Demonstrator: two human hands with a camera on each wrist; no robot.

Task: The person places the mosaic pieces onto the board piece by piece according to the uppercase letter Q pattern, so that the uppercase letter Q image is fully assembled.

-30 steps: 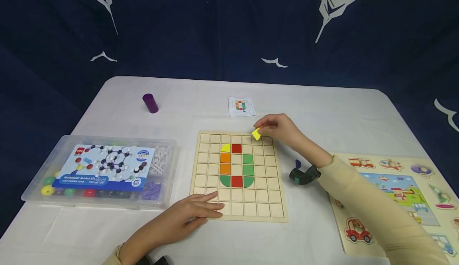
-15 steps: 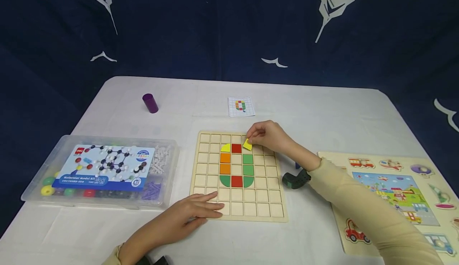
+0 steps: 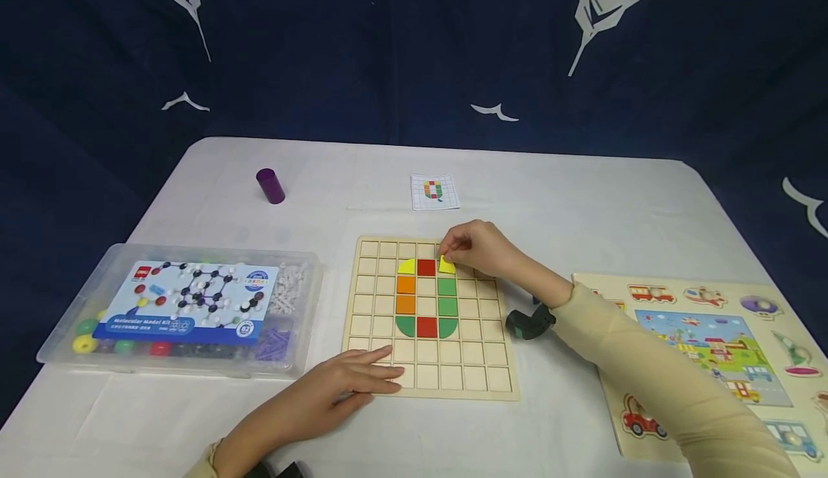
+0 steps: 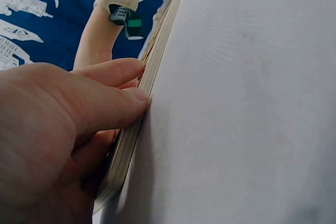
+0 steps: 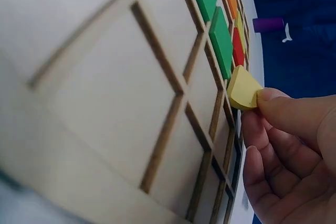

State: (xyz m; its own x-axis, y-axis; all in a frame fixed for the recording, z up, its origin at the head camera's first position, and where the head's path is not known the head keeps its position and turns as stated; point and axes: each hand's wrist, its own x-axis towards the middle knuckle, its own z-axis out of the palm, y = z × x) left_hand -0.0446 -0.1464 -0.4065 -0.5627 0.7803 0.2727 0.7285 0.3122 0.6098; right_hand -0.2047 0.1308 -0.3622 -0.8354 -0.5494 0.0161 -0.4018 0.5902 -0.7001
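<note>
My right hand (image 3: 477, 246) pinches a yellow quarter-circle tile (image 5: 243, 88) between thumb and fingers, at a cell in the upper part of the wooden grid board (image 3: 491, 377). This cell lies right of the upper red tile (image 3: 426, 268) and above two green square tiles (image 3: 447, 287). Across that red tile sits another yellow quarter-circle (image 3: 407, 267). Orange tiles (image 3: 405, 295), green quarter-circles (image 3: 405, 326) and a lower red tile (image 3: 427, 327) fill other cells. My left hand (image 3: 343, 386) rests with extended fingers on the board's lower left corner; its thumb touches the edge in the left wrist view.
A small printed pattern card (image 3: 435, 192) lies behind the board. To the left are a clear molecular model kit box (image 3: 187, 313) and a purple cylinder (image 3: 270, 186). A wooden picture puzzle (image 3: 711, 341) lies on the right, partly under the right sleeve.
My right hand has carried the yellow quarter-circle tile left and toward me, from the board's top edge down to the cell beside the red tile. The left hand has stayed in place.
</note>
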